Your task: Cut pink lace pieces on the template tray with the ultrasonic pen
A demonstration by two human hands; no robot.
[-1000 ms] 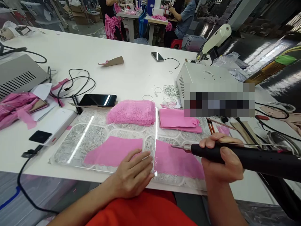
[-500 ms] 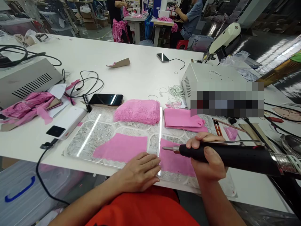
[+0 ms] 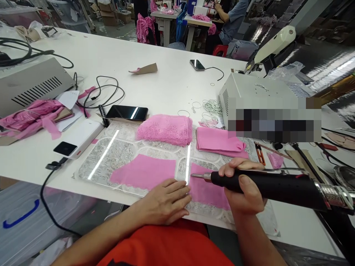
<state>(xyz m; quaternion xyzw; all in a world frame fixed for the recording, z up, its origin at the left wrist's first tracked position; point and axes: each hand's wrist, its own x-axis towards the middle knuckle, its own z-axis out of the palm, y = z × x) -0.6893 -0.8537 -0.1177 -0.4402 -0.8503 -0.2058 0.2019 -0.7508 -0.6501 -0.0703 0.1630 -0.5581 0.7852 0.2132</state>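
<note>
My right hand [image 3: 244, 188] is wrapped around a thick black pen-shaped tool [image 3: 266, 184] with a tapered metal tip and a cable at its rear. The tip points left, over or touching the upper left part of a pink fabric piece [image 3: 208, 190]; I cannot tell which. My left hand [image 3: 168, 201] lies flat, palm down, fingers stretched out, at the left edge of that piece. Left of it, another pink fabric piece [image 3: 145, 171] lies flat on the clear patterned mat [image 3: 105, 162]. Behind these are a folded pink lace stack [image 3: 165, 129] and a smooth pink fabric stack [image 3: 213, 139].
A grey metal box [image 3: 249, 87] stands at the right, with white elastic loops [image 3: 212, 107] beside it. A phone [image 3: 127, 112], a white power bank [image 3: 83, 136] and black cables lie left. An orange cutter [image 3: 260, 154] lies right. People sit or stand at tables behind.
The camera view has shifted and tilted slightly. Both hands, the tool and the fabric keep nearly the same places relative to each other.
</note>
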